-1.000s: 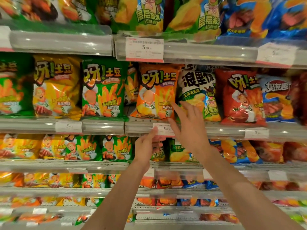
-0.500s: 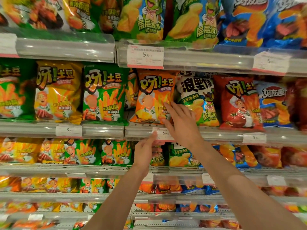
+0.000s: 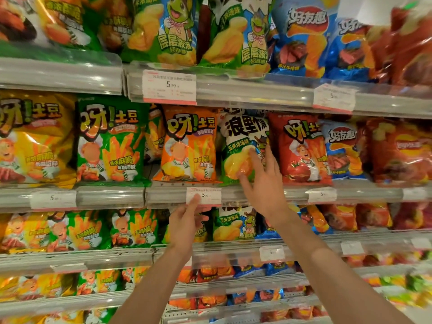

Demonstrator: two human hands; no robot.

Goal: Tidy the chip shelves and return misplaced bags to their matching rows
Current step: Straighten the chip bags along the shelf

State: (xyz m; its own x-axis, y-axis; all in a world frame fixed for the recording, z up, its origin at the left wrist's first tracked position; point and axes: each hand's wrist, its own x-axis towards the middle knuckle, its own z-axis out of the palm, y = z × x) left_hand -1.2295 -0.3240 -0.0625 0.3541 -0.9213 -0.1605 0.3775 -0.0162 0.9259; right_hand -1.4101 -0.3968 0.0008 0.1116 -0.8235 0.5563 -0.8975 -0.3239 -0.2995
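Note:
A white and green corn-flavour chip bag (image 3: pixel 243 134) stands on the middle shelf between an orange potato-stick bag (image 3: pixel 189 146) and a red one (image 3: pixel 301 148). My right hand (image 3: pixel 264 188) lies on the lower front of the white and green bag with its fingers spread, thumb at the bag's bottom. My left hand (image 3: pixel 187 218) is just below the shelf rail, thumb pressed on the front of a price tag (image 3: pixel 210 195) and fingers curled under it. A smaller bag of the same corn flavour (image 3: pixel 231 225) sits on the shelf below.
Yellow (image 3: pixel 35 141) and green (image 3: pixel 109 141) potato-stick bags fill the middle shelf's left side; blue (image 3: pixel 341 150) and red bags fill its right. Green frog bags (image 3: pixel 168 31) and blue bags (image 3: pixel 304 36) stand on the top shelf. Clear rails (image 3: pixel 257 94) front every shelf.
My right hand has slid right from the orange bag onto the white and green bag. My left hand stays at the price tag. The view has moved closer.

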